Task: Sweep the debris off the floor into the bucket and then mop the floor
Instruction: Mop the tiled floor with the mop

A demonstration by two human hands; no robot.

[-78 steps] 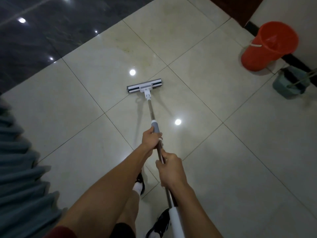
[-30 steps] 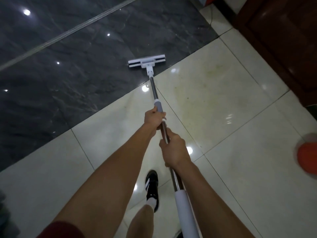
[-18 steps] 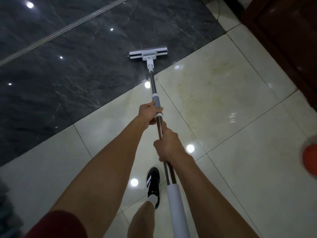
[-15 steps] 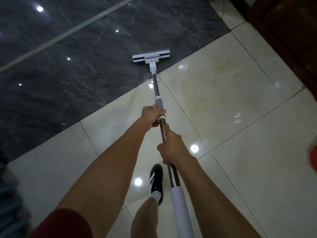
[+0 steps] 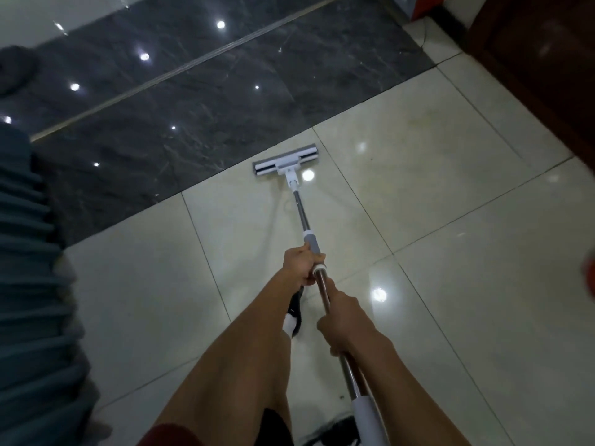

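A flat mop with a white and grey head [image 5: 286,163] lies on the cream floor tiles [image 5: 450,252], just short of the dark marble strip [image 5: 193,107]. Its metal handle [image 5: 301,210] runs back toward me. My left hand [image 5: 301,265] grips the handle at the grey collar. Lower down the pole, my right hand [image 5: 344,320] grips it above the white foam sleeve [image 5: 367,416]. The orange bucket [image 5: 590,275] shows only as a blurred sliver at the right edge.
A grey-blue ribbed cushion or sofa edge [image 5: 29,284] fills the left side. Dark wooden furniture [image 5: 541,69] stands at the upper right. My black shoe with white sock [image 5: 293,313] is between my arms. Ceiling lights reflect on the glossy floor.
The mop head has been pulled back from the dark marble strip onto the cream tile. Both hands keep the same grip on the handle. The view has shifted right.
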